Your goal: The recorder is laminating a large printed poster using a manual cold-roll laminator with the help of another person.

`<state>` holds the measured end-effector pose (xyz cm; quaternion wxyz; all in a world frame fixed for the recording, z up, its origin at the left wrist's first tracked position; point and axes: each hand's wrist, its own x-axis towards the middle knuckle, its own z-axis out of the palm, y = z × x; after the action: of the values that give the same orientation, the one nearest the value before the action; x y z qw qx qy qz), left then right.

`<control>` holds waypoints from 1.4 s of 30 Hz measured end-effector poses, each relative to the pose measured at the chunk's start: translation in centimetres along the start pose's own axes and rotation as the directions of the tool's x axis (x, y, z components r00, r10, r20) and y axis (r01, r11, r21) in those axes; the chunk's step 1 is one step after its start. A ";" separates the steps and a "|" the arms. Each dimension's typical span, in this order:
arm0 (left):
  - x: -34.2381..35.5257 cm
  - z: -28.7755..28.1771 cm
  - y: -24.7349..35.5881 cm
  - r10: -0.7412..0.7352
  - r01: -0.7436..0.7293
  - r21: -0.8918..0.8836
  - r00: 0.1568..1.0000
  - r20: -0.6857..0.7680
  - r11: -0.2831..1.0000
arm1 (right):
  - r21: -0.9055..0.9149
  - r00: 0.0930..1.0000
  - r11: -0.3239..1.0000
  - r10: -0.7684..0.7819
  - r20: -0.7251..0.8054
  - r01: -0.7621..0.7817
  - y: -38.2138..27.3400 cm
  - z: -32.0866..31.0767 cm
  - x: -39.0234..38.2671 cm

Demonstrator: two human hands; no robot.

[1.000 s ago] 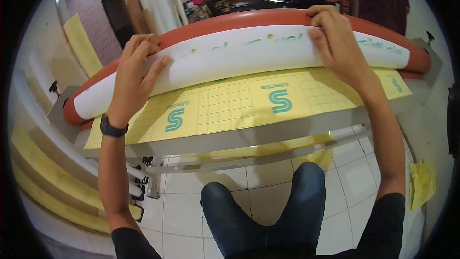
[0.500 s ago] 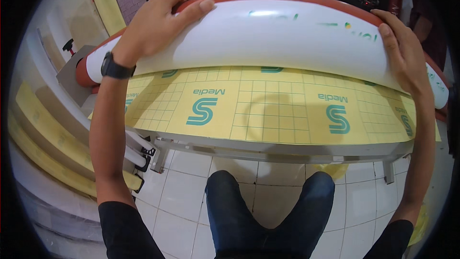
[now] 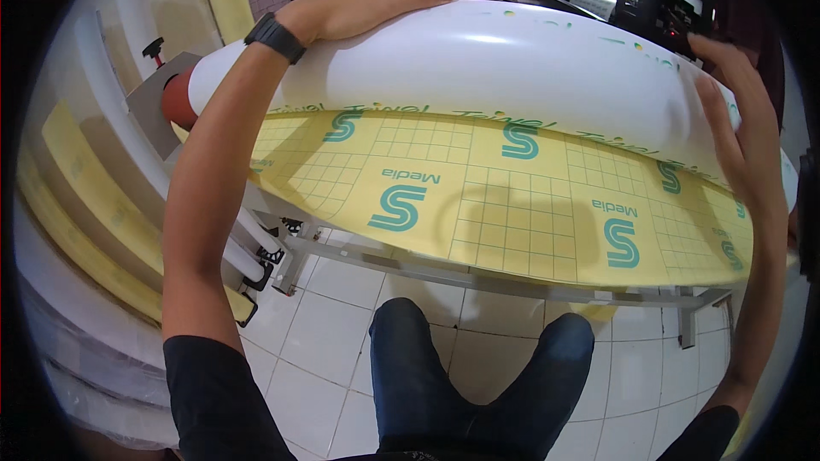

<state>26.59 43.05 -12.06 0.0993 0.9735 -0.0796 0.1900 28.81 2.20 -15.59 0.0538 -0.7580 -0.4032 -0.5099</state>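
Head view: white floor tiles (image 3: pixel 329 324) with dark joints spread below, and across them stretches a long, glossy white sheet wound into a fat roll (image 3: pixel 478 60), right under both hands. Out of its near side runs a yellow sheet of gridded backing (image 3: pixel 512 222), smooth and thin, its front edge bowing over a grey metal frame (image 3: pixel 687 324). Off to the left, long yellow-covered rolls (image 3: pixel 102 188) lean in a slanting row. Below, two knees in faded blue denim (image 3: pixel 410 376).

Now the hands! The left hand (image 3: pixel 359 10) lies opened out over the top of the roll, thumb stretched straight along it, the other fingertips out of sight, closed around nothing. At the far end, the right hand (image 3: pixel 752 124) rests on the curve, thumb and forefinger well apart, pinching nothing. A stub of brick-red roller (image 3: pixel 178 100) pokes out at the left end, a black wristwatch (image 3: pixel 275 37) circles the left wrist, and a black-and-red knob (image 3: pixel 153 51) stands on the end block.

And the print: teal striped S-curve emblems (image 3: pixel 399 207) repeat over the yellow, lettering just above some, while slanting green script with yellow dots (image 3: pixel 509 14) crosses the white.
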 end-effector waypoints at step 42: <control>-6.6 2.0 8.2 0.607 -0.318 0.521 0.505 -0.614 0.792 | 0.172 0.984 0.983 -0.089 0.154 0.062 -4.0 2.5 5.4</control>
<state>19.65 35.45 -15.12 -0.1028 0.7439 -0.2583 0.6077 28.75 9.11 -13.72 0.0647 -0.7739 -0.4757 -0.4131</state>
